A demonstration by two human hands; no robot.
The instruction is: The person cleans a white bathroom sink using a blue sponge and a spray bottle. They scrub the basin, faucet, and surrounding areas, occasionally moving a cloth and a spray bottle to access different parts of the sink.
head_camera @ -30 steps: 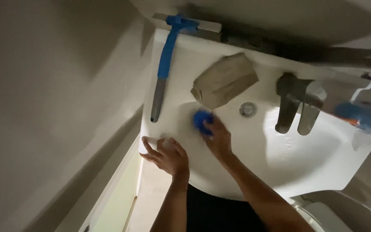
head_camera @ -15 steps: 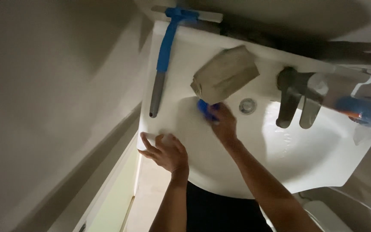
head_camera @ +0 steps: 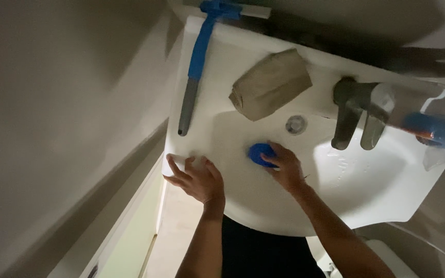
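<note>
The blue sponge [head_camera: 260, 153] is small and round, and it sits inside the white sink [head_camera: 366, 190] near the left side of the bowl. The right hand [head_camera: 284, 167] presses on it with fingers bent around it. The left hand [head_camera: 197, 179] lies flat on the sink's edge, fingers spread apart. A folded grey cloth [head_camera: 270, 84] and a blue squeegee [head_camera: 198, 56] rest on the back rim. A grey tap [head_camera: 354, 110] sticks out. The room is dim.

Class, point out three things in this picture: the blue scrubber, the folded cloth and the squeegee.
blue scrubber [head_camera: 260, 154], head view, its exposed top
folded cloth [head_camera: 271, 84], head view, middle of its upper face
squeegee [head_camera: 199, 49], head view, its blue handle
</note>
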